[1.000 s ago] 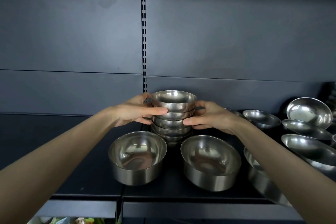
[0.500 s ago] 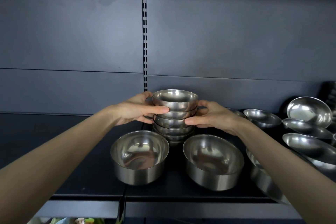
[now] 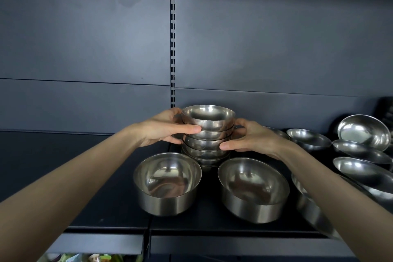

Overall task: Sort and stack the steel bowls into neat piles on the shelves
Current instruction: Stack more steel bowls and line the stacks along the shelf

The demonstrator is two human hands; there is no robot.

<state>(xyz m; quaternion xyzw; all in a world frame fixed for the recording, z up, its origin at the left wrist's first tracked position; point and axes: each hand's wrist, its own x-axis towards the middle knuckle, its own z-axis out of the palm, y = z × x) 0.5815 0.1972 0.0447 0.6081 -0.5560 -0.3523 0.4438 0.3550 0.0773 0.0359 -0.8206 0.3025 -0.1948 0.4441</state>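
- Up front on the dark shelf: left deep bowl and right deep bowl, straight-sided polished steel, both upright and empty.
- Just behind and between those two: stack of small bowls, rounded, shiny, nested several high, top one empty.
- Left hand curled round the stack's left side, thumb across the upper bowls.
- Right hand curled round the right side, thumb lower down.
- Off to the right, further back: loose shallow bowls, some tilted and overlapping.
- Versus half a second back: pretty much nothing new, same two-handed hold, stack in the same spot.
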